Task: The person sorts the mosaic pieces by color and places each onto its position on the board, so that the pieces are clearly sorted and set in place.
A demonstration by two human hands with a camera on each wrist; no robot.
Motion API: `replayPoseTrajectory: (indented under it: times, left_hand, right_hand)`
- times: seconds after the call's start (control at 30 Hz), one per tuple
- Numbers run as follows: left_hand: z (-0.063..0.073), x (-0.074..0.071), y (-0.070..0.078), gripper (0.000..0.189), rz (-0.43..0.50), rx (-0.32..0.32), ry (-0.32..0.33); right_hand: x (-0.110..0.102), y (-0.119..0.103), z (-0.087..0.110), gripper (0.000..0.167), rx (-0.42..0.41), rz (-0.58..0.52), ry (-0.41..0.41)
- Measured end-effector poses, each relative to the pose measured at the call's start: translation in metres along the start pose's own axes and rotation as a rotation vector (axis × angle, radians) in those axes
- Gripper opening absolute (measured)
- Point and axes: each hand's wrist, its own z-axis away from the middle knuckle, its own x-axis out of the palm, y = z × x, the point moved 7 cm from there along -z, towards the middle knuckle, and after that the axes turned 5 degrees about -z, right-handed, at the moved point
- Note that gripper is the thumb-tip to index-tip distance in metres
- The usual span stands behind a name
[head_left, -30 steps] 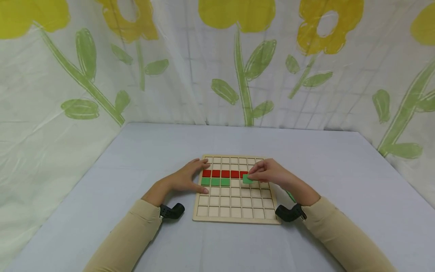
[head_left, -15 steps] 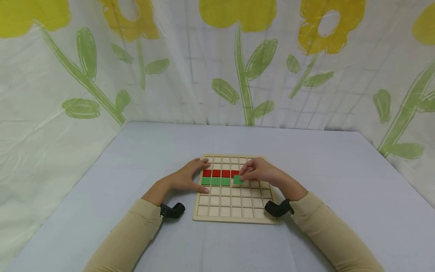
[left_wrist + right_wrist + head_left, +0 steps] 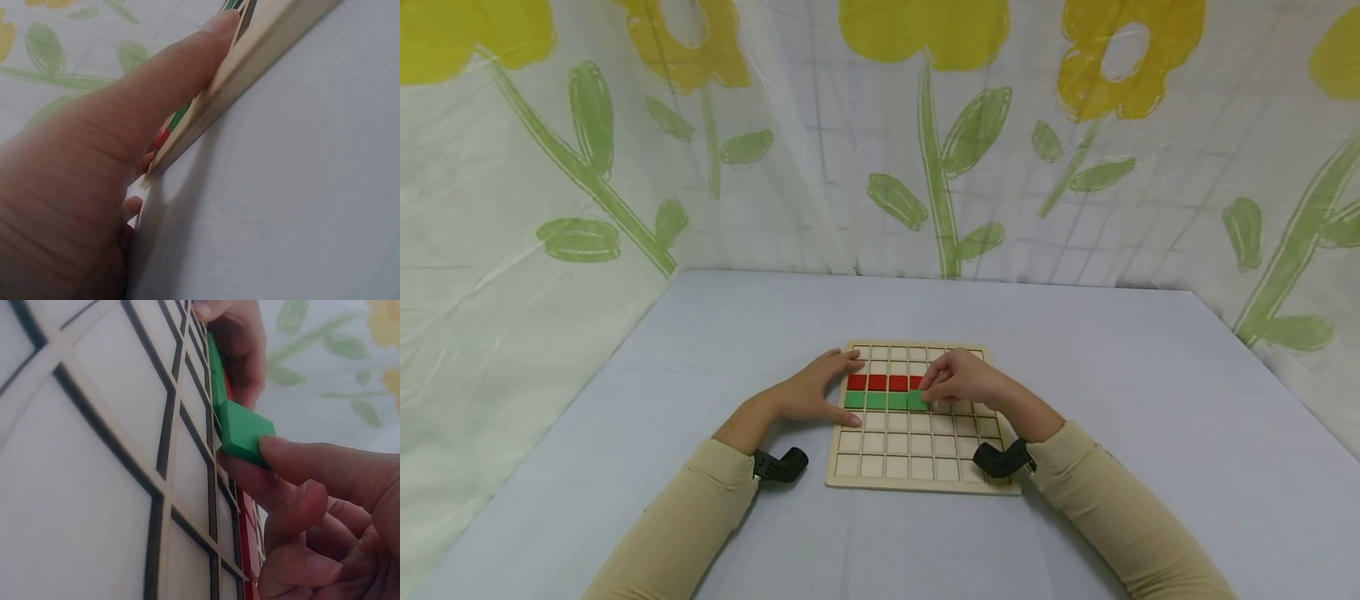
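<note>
A wooden grid board point(image 3: 922, 485) lies flat with red tiles point(image 3: 877, 382) in one row and green tiles point(image 3: 876, 401) in the row just nearer to me. My right hand point(image 3: 972, 380) pinches a green square tile point(image 3: 245, 432) between thumb and index finger. That tile is tilted, one edge down at the fourth cell of the green row, beside the laid green tiles. My left hand point(image 3: 811, 389) rests on the board's left edge, thumb and fingers spread, the thumb point(image 3: 181, 69) on top of the frame. The right hand hides part of the red row.
The board lies on a table with a pale cloth point(image 3: 737, 533). Behind hangs a white curtain point(image 3: 820, 167) painted with yellow flowers and green leaves. A black camera mount sits on each wrist, the right one point(image 3: 1000, 459) above the board's near right corner.
My right hand has moved left with the green tile, from over the fifth column to the fourth cell, and lowered it there. The left hand stays in place.
</note>
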Motion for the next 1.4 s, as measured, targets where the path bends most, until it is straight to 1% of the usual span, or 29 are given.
replayPoseTrajectory:
  times: [0.37,0.6,0.93,1.13,1.4]
  left_hand:
    - [0.0007,-0.0006,0.0014,0.091,0.0,0.006,-0.001]
    - [0.0016,-0.0011,0.0029,0.091,0.004,0.001,-0.004]
    - [0.0001,0.0002,0.0012,0.092,-0.007,-0.002,-0.012]
    - [-0.0003,0.001,0.0001,0.092,-0.005,-0.005,-0.013]
    - [-0.0001,0.0003,0.0,0.092,-0.005,-0.003,-0.01]
  right_hand:
    - [0.0003,-0.003,0.0022,0.012,-0.024,0.025,0.016]
    - [0.0,-0.0044,0.0029,0.009,-0.047,0.082,0.037]
    - [0.0005,-0.005,0.0049,0.007,-0.034,0.129,0.067]
    - [-0.0002,-0.0049,0.0046,0.008,-0.039,0.145,0.065]
    - [0.0008,-0.0045,0.0029,0.007,-0.064,0.225,0.083]
